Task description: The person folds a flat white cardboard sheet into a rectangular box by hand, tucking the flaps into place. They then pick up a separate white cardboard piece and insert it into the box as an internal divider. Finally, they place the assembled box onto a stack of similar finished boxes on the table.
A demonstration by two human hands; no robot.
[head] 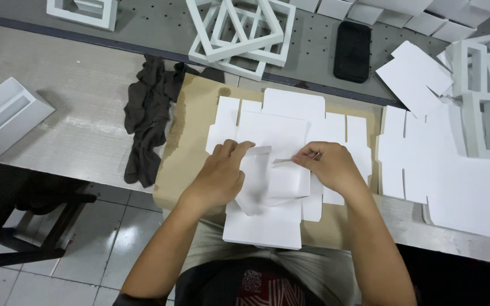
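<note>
White card blank (pixel 279 133) lies flat on brown board (pixel 191 141), mostly unfolded. Left hand (pixel 222 173) presses down a raised flap (pixel 259 151); right hand (pixel 327 164) pinches a thin strip (pixel 282 161). Finished frames (pixel 239 34) sit behind; more flat blanks (pixel 443 170) wait.

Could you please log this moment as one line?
left hand: presses white die-cut card | right hand: pinches thin strip | dark cloth beside

Grey worktable (pixel 69 124), pale tiled floor (pixel 109 243) — glossy

I see a white die-cut cardboard blank (pixel 279 170) lying flat on the surface, flaps spread, with a thin white strip (pixel 283 161) lifted above its middle.
</note>
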